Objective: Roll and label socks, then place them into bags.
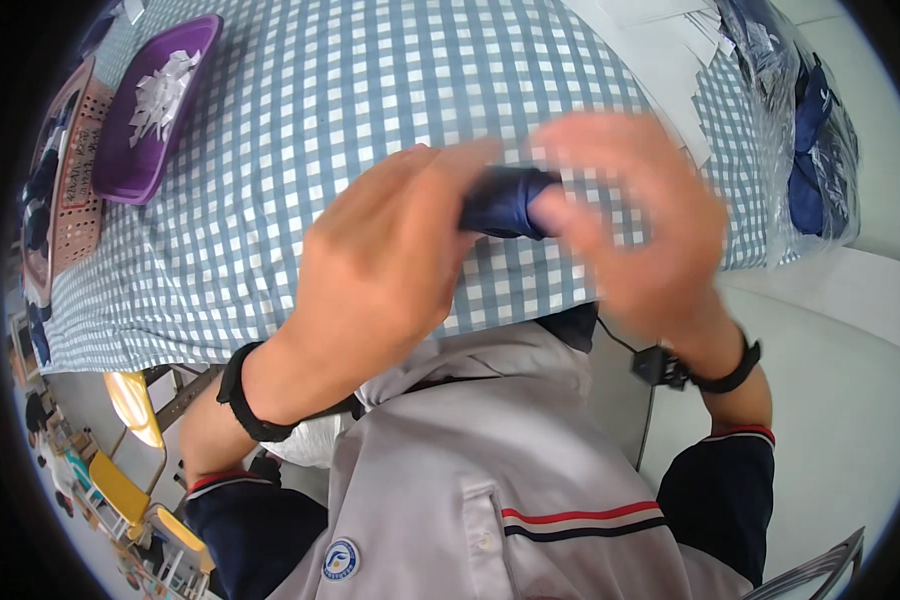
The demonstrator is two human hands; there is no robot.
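Both hands are up over the checked desk (300, 110), left hand (385, 255) and blurred right hand (640, 215) each clenched on a small dark-blue cloth roll (505, 203), seemingly mid-roll, calling for a firmer tuck.

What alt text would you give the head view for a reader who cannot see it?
A person's left hand and motion-blurred right hand grip a small dark blue fabric item between them above a table with a blue-and-white checked cloth. A purple tray holding white pieces sits far left; bagged dark blue items lie far right.
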